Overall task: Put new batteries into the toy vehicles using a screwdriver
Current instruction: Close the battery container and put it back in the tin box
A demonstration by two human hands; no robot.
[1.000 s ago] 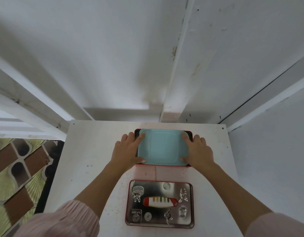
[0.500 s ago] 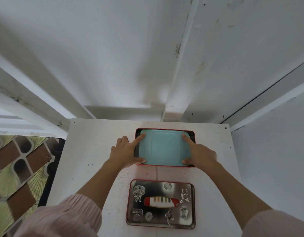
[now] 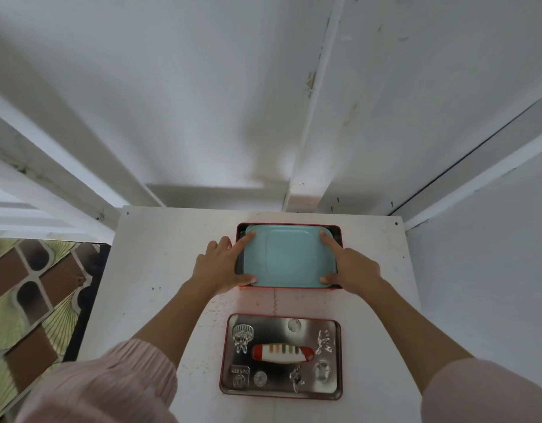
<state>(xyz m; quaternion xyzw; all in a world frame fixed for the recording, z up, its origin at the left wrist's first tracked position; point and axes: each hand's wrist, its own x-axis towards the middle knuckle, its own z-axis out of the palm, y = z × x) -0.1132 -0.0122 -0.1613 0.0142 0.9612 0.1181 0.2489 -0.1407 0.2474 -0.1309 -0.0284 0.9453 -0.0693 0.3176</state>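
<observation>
Teal container (image 3: 289,258) seated inside red-rimmed tin (image 3: 339,232) at far centre of table (image 3: 160,254). Left hand (image 3: 216,267) and right hand (image 3: 353,268) pinching its short sides, forefinger and thumb at corners. Likely light, rigid, smooth plastic; corners best. Tin lid (image 3: 280,357) lying near.

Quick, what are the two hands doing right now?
Left hand: grips the left edge of the blue container, between forefinger and thumb.
Right hand: grips its right edge the same way.
</observation>
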